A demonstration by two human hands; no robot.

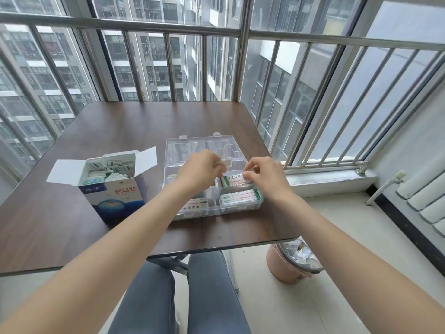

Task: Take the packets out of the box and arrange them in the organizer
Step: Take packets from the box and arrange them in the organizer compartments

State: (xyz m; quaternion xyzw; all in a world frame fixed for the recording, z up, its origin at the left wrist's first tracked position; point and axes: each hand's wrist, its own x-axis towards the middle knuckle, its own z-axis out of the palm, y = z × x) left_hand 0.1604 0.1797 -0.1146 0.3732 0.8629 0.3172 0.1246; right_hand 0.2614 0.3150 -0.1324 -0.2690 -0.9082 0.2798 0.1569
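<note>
1. The clear organizer (237, 207) sits open on the tabletop (120, 131), lid tipped back. Its near right compartment holds a stack of packets (240, 196), and the near left compartment holds more (195, 205), so part of the job looks done.
2. The box (115, 191) stands just left of the organizer, flaps up, with a jumble of packets (108, 171) inside. A good deal seems left to move.
3. Both hands meet over the far right compartment, where one packet (234, 180) is being settled into place.
4. The right hand (261, 175) pinches that packet's right end between thumb and fingertips; its grip is narrow and closed on the paper.
5. The left hand (199, 171) has its fingers curled down at the packet's left end. They seem to touch or nip it, though the knuckles hide the contact, so I cannot tell for sure.
6. I judge the current step to be seating this packet flat.
</note>
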